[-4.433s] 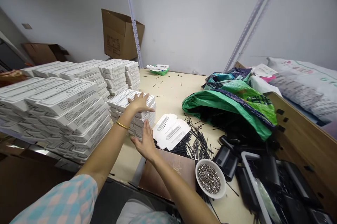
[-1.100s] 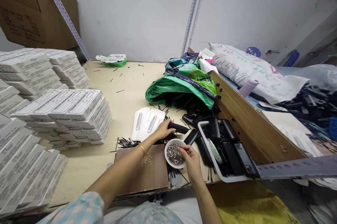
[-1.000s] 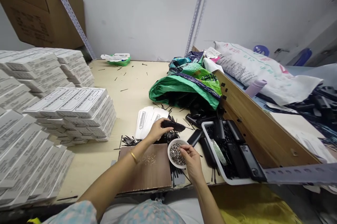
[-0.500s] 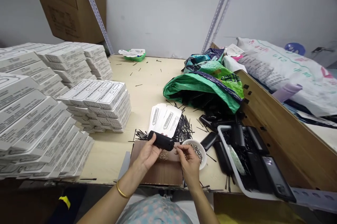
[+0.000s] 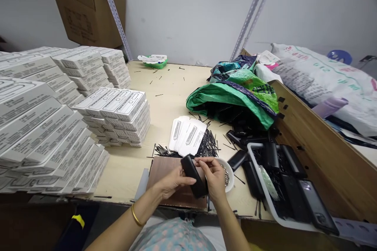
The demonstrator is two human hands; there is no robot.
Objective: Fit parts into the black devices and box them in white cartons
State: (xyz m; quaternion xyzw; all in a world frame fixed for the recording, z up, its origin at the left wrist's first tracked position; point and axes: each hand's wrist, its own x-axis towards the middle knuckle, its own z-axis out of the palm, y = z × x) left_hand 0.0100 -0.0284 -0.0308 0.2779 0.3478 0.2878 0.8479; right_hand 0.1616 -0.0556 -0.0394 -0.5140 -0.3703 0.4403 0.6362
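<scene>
Table [image 5: 173, 82] w/ white box stacks [image 5: 118, 113], cardboard box [image 5: 88, 11] by wall [image 5: 188, 11].

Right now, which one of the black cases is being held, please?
The black case over the brown board, in the left hand, the right hand's fingers near its upper end; the other cases lie in or near the white tray.

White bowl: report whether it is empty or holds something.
Not empty: small metal pieces show in the white bowl. How full, cannot tell: the right hand hides part.
</scene>
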